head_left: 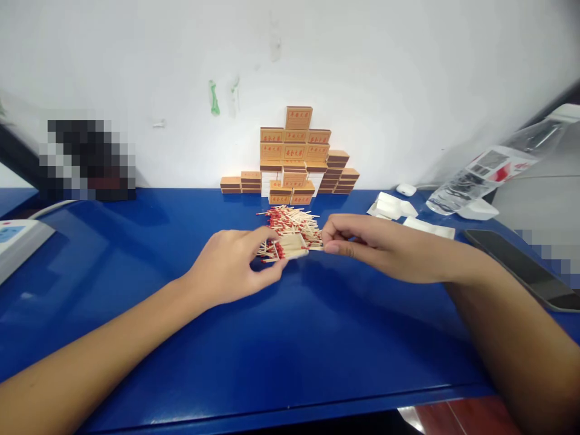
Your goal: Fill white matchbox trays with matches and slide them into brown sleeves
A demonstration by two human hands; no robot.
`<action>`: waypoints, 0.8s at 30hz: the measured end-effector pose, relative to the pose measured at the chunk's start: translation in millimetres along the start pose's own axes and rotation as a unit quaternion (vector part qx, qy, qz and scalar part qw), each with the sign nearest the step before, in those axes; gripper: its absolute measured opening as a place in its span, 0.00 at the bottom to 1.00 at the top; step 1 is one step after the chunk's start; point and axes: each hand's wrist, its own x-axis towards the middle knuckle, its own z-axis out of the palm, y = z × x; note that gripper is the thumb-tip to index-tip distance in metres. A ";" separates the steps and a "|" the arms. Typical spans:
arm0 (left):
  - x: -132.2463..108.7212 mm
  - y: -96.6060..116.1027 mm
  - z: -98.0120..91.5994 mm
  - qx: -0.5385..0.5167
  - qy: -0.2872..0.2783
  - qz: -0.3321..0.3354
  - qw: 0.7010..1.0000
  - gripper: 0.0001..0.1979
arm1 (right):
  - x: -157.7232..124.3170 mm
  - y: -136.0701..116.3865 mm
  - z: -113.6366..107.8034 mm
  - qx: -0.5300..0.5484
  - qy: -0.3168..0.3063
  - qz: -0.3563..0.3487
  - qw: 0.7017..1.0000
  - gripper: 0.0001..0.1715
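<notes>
My left hand (pixel 240 263) grips a small matchbox tray (pixel 298 243) by its left end, thumb and finger on opposite sides. Matches with red heads lie inside the tray, their heads toward my left hand. At the tray's right end, my right hand (pixel 353 241) pinches a match (pixel 313 248), its red head pointing left over the tray. Just behind the tray spreads a loose pile of matches (pixel 294 219) with red heads and pale sticks. Part of the pile is hidden by the tray and my left fingers.
Stacked matchboxes (pixel 294 152) stand against the white wall behind the pile. On the right are white folded pieces (pixel 392 205), a white earbud case (pixel 406 190), a tilted plastic bottle (pixel 484 172) and a black phone (pixel 521 266). A white power strip (pixel 20 244) lies left on the blue table (pixel 272 362).
</notes>
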 end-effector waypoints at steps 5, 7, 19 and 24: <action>-5.5 8.7 0.5 -0.051 -0.077 0.044 0.995 0.13 | 2.6 -2.4 9.7 0.004 -0.014 -0.002 1.000 0.16; -6.1 9.3 0.8 -0.054 -0.083 0.054 0.994 0.13 | 3.3 -3.5 16.4 0.007 -0.041 0.001 0.999 0.15; -5.8 6.9 2.0 -0.053 -0.119 0.050 0.990 0.13 | -0.8 -7.0 24.5 -0.003 -0.076 0.020 0.997 0.13; -5.6 6.1 2.0 -0.053 -0.135 0.050 0.988 0.13 | 2.3 -9.5 25.8 -0.016 -0.056 0.000 0.998 0.13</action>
